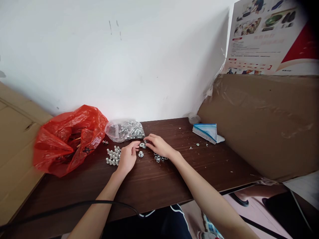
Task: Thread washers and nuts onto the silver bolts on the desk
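Observation:
My right hand [159,146] pinches a small metal washer [145,141] between thumb and fingers, just above the table. My left hand [127,157] is beside it, fingers stretched and thumb apart, with nothing visible in them. Between the two hands lie flat washers [142,145]. Closer to me stands a bolt [141,154] with its head down and a ring around its shank. Several silver bolts [113,156] stand in a cluster, partly hidden by my left hand. Under my right wrist lies a group of nuts [159,158].
Behind my hands is a clear plastic bag [127,130] of small metal parts. A red plastic bag [57,132] is at left. A blue and white packet [206,132] lies at right, near a large cardboard box [261,122]. A black cable [74,205] crosses the front.

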